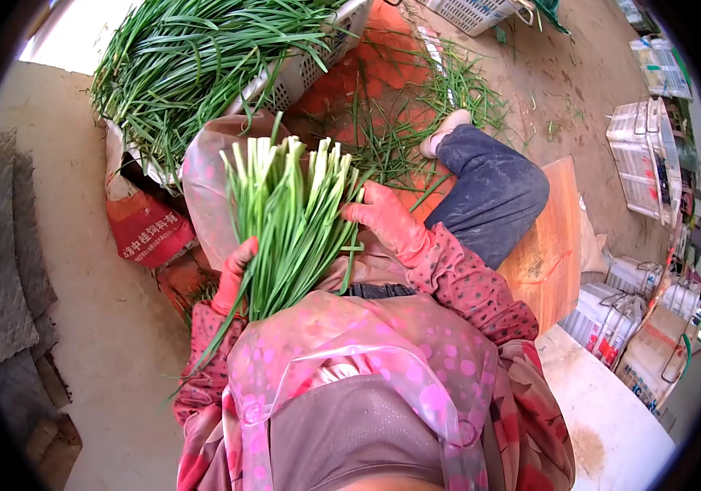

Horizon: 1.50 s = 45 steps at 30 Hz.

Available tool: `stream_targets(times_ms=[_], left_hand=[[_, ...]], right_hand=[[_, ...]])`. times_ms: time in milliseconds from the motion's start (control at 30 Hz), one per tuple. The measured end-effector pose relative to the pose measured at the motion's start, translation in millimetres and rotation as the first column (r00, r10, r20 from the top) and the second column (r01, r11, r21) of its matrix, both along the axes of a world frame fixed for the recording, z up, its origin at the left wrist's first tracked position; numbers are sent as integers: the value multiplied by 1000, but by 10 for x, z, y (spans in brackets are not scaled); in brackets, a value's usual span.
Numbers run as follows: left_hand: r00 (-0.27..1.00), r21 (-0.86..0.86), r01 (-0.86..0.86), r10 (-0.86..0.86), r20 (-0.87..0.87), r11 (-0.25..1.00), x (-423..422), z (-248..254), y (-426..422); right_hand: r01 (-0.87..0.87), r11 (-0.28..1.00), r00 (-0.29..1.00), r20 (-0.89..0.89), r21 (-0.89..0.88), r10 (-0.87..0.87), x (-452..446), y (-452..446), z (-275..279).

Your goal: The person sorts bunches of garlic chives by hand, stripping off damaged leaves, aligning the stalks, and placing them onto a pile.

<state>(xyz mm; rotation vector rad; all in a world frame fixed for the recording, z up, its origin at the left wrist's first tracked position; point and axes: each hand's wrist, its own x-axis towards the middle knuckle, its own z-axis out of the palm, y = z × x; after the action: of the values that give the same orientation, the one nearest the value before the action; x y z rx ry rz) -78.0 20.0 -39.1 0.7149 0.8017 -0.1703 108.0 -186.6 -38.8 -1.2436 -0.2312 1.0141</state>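
A thick bundle of long green leafy stalks (297,213) rests over my lap, its pale cut ends pointing away from me. My left hand (236,274), in a red glove, is wrapped round the bundle's left side, with part of the fingers hidden behind the leaves. On the right, my right hand (385,219), also red-gloved, holds the bundle's upper right edge between thumb and fingers. A few leaves trail down past my left wrist. Just beyond lies a large heap of the same greens (195,65) in a white plastic basket (297,78).
Loose stalks (391,131) lie scattered on a red sheet (383,41) ahead. A red printed sack (150,229) is at the left, by the heap. At the right stand a wooden board (551,245) and several baskets, one white crate (641,159) among them.
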Motion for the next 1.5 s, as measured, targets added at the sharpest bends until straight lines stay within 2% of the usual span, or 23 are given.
stream_targets(times_ms=[33, 67, 100, 167, 200, 367, 433, 500, 533, 567, 633, 667, 733, 767, 833, 900, 933, 1067, 1267, 1333, 1367, 1433, 1500], left_hand=[[1000, -16, 20, -20, 11, 1000, 18, 2, -80], [994, -244, 28, -1, 112, 969, 46, 29, -126], [994, -249, 33, -5, 113, 968, 34, 8, -131], [983, -274, 30, 21, 184, 961, -25, -57, -125], [986, -159, 25, 2, 169, 987, -56, -66, -133], [968, -179, 8, 38, 250, 984, -66, -16, -162], [969, -209, 9, 43, 244, 978, -96, -69, -128], [974, -244, -7, 62, 219, 970, -73, -8, -152], [975, -198, -17, 60, 213, 980, -70, 7, -165], [976, -149, -27, 58, 208, 988, -69, 13, -168], [975, -134, -1, 30, 218, 991, -76, 3, -147], [973, -124, 26, 3, 229, 992, -77, -12, -130], [976, -161, 47, -11, 217, 986, -100, -71, -70], [980, -172, 37, -2, 199, 984, -122, -56, -76], [987, -193, 14, 18, 162, 981, -126, 21, -99], [1000, -2, -11, 11, 28, 1000, -176, 15, -73], [1000, 112, -6, 4, 25, 994, -71, 190, -131], [999, 199, -20, 12, 41, 980, 35, 329, -178], [999, 115, 33, -36, 24, 993, 27, 266, -66], [997, 45, 74, -74, -3, 996, -27, 170, -55], [993, 28, 116, -116, -6, 993, -40, 137, -38], [994, 33, 111, -112, 3, 993, 63, 276, -119], [989, 36, 142, -143, 28, 989, 118, 350, -103]], right_hand=[[-39, 998, 995, -95, -55, 33, 19, -75, 31], [-83, 991, 980, -190, -105, 62, 33, -140, 54], [-78, 991, 980, -189, -111, 56, 25, -192, 16], [64, 944, 998, -6, -325, -69, 10, -289, -98], [177, 940, 981, -26, -290, -193, 22, -329, 17], [423, 884, 905, 42, -202, -423, 448, -749, -120], [346, 921, 937, 9, -181, -350, 544, -780, -22], [192, 967, 976, 136, -165, -171, 457, -599, 437], [56, 960, 980, 201, -273, 0, 366, -506, 561], [15, 969, 865, 490, -245, 111, 236, -458, 529], [-138, 836, 573, 645, -531, 505, 105, -386, 404], [-137, 838, 572, 648, -529, 503, 114, -401, 235], [-72, 946, 359, 876, -317, 321, 249, -384, -37], [58, 977, 968, 250, -205, -5, 354, -443, -5], [309, 824, 933, 318, -475, -167, 710, -614, -59], [229, 829, 971, 181, -510, -157, 839, -679, 186], [147, 856, 986, 141, -495, -88, 813, -646, 357], [-73, 940, 997, -16, -334, 72, 395, -93, 645], [-143, 978, 975, -191, -154, 113, 209, -125, -230], [131, 929, 955, -208, -346, -212, 234, -252, -244], [231, 915, 931, -197, -331, -307, 321, -322, -259], [360, 866, 909, -77, -346, -409, 629, -438, -257], [324, 895, 941, 4, -306, -339, 843, -567, -83]])
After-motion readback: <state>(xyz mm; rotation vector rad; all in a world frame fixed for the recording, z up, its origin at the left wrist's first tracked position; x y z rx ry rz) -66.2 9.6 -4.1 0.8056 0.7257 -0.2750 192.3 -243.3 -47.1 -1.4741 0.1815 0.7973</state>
